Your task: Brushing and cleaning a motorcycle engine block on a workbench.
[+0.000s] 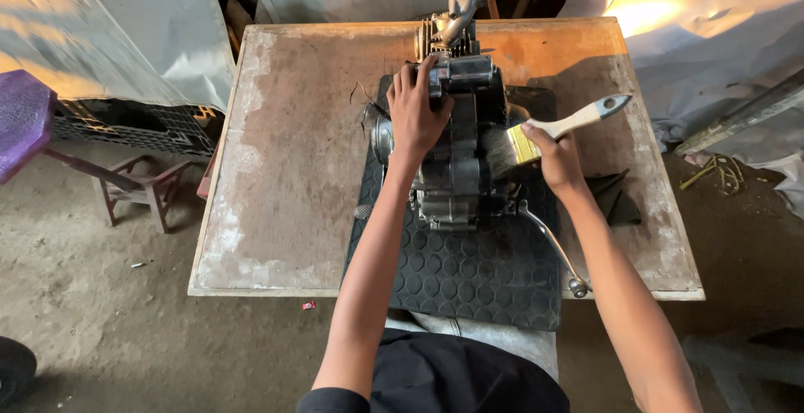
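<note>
The left hand (pixel 416 116) lies palm-down with fingers spread over the top of the grey metal motorcycle engine (pixel 456 149), which sits on a black rubber mat with round studs (pixel 477 275) on the worn wooden table (pixel 285 162). The right hand (pixel 557 157), arm stretched forward, is closed around a wooden-handled flat paintbrush (pixel 548 132), its dark bristles touching the engine's right side, handle angled up to the right
</note>
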